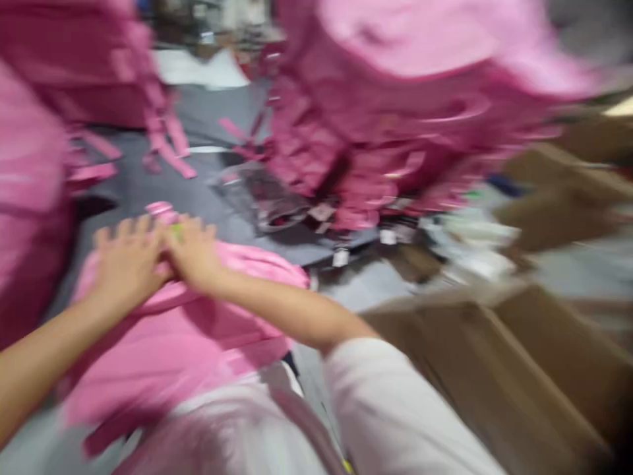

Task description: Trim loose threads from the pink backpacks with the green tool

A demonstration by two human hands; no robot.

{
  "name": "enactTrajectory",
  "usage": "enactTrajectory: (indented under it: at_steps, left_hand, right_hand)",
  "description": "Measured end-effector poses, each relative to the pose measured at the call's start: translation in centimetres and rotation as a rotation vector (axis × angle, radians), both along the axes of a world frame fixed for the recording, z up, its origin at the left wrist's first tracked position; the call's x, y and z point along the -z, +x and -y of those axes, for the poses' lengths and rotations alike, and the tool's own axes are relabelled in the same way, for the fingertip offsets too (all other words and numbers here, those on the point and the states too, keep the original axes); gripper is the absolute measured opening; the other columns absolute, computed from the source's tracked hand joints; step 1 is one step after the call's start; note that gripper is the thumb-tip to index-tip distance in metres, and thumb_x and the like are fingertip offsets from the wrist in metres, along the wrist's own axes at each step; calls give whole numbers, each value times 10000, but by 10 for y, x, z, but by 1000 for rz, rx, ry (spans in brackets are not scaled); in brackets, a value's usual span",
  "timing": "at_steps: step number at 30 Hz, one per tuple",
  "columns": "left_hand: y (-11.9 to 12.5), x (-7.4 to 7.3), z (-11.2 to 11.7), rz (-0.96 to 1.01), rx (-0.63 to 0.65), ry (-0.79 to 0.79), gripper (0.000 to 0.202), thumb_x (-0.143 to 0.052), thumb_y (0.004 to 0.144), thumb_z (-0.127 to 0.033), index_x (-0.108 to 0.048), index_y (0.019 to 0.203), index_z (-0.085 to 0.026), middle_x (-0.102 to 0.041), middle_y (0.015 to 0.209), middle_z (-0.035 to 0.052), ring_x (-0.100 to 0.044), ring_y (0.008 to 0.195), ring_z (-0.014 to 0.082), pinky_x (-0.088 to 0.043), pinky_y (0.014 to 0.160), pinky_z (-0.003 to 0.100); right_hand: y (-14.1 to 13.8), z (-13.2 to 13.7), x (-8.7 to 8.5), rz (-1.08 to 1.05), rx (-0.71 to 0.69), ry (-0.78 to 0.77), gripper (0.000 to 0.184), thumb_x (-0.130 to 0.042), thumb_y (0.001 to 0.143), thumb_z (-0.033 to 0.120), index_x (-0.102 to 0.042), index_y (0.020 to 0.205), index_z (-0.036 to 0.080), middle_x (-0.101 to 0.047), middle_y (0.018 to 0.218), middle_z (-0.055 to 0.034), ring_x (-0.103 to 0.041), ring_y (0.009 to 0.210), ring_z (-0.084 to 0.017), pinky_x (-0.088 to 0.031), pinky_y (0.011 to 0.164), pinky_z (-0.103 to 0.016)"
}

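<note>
Soft pink fabric bag (pixel 163 349) sits at near edge of flat grey surface (pixel 212 112). Best: even pressure, fabric kept smooth. Left hand (pixel 129 257) and right hand (pixel 194 254) lie palms-down on bag's top, thumbs close, fingers extended; blur, cannot tell if either grips.

Strong motion blur across the frame: bare left hand (pixel 129 260) and bare right hand (pixel 194 257) have soft edges, small white paper tags (pixel 341 256) right of the grip unreadable. Overhead-looking light, fairly bright. Pale glare atop the tall pink fabric bag pile (pixel 420 112) beyond-right of the grip, deep shade beneath. Dark shadow on grey tabletop (pixel 129 188) just left. Frame corner far right-below the grip goes black.
</note>
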State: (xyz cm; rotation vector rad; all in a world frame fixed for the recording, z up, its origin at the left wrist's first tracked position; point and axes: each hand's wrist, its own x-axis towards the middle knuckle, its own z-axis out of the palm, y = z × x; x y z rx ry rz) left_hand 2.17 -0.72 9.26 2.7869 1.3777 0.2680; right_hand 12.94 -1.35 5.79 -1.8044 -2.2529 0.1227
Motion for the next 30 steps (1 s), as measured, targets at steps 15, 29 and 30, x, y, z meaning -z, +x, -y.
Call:
enactTrajectory:
  at_steps: [15, 29, 30]
  left_hand:
    - [-41, 45, -22, -413, -143, -35, 1140, -741, 817, -464, 33, 1624, -240, -15, 1702, 158, -70, 1569, 380, -183, 1222, 616]
    - [-38, 48, -26, -413, -216, -93, 952, -610, 905, -379, -12, 1629, -224, -199, 1666, 120, -279, 1441, 353, -244, 1181, 515]
    - [-38, 48, -27, -411, -218, -93, 961, -608, 901, -384, 0, 1628, -231, -198, 1665, 113, -275, 1440, 353, -240, 1181, 514]
  right_hand:
    - [6, -22, 47, 24, -92, -40, 891, -694, 755, 127, -293, 1549, 80, -275, 1600, -316, -352, 1444, -433, -440, 1049, -577]
    - [53, 15, 48, -395, -205, 330, 670, -541, 958, 393, -306, 1554, 201, -568, 1395, -201, -569, 1272, -349, -441, 1064, -558]
    - [60, 22, 46, -506, -211, 338, 594, -556, 950, 392, -405, 1503, 236, -631, 1297, -162, -634, 1160, -323, -498, 991, -515]
